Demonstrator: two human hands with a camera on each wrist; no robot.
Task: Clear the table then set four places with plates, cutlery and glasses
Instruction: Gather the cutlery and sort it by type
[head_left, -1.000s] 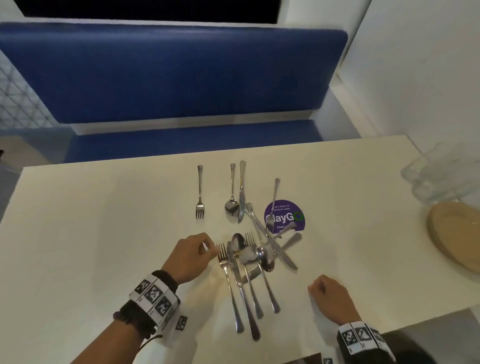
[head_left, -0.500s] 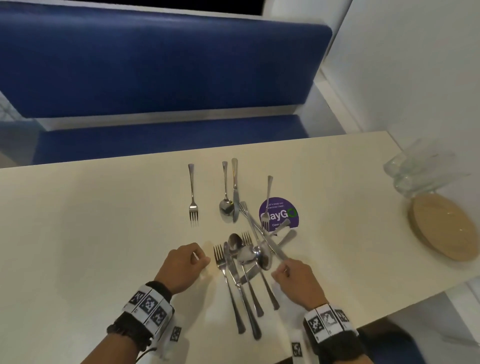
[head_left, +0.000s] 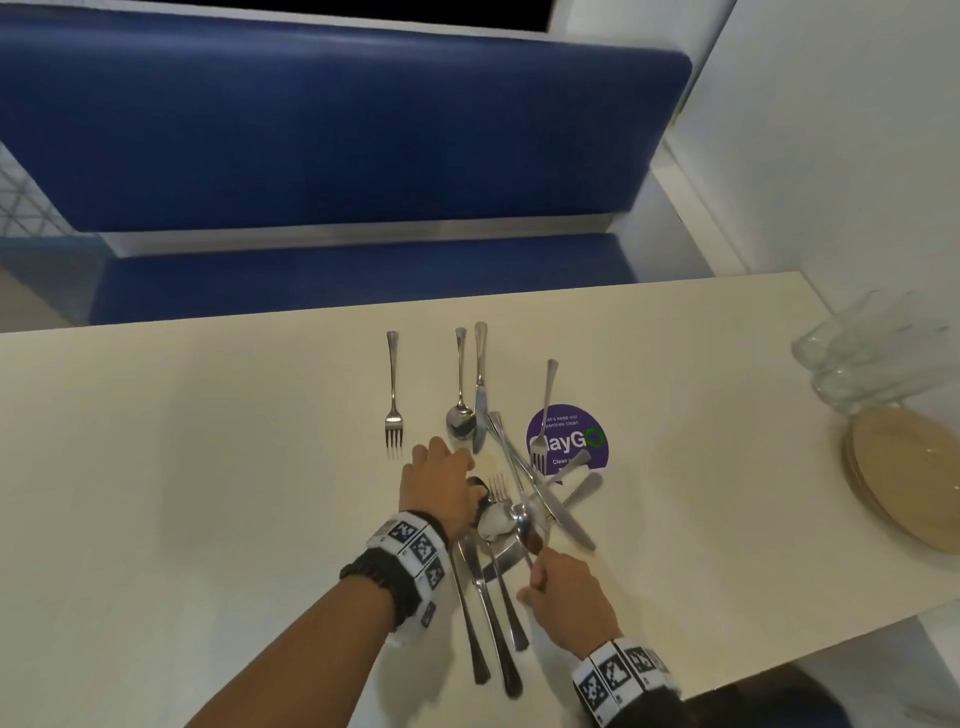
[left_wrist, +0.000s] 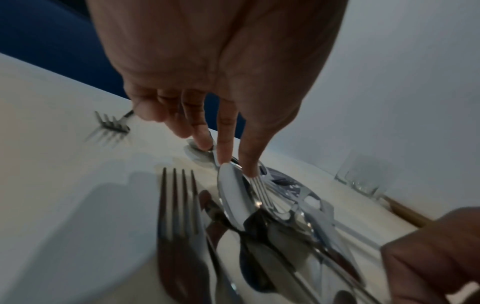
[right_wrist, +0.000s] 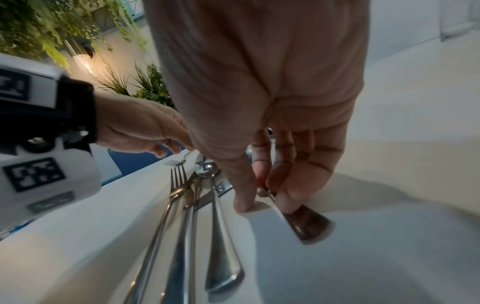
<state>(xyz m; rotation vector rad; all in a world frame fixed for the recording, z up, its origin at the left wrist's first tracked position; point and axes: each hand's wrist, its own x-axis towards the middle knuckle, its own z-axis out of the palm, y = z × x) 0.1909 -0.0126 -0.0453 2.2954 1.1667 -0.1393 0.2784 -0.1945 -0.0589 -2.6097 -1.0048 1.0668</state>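
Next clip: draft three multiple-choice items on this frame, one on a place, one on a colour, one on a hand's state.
1. Where is the stack of plates?
A. on the bench
B. at the table's right edge
C. under the cutlery

2. What colour is the round sticker?
A. purple
B. red
C. yellow

3. What is the right hand doing?
A. lying flat
B. lifting a glass
C. pinching a cutlery handle

Answers: B, plates sit beside the glasses; A, purple with white lettering; C, the right wrist view shows fingers closed on it.

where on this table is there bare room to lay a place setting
Bare table left of the lone fork, and between the purple sticker and the plates. Crowded at the cutlery pile between both hands.
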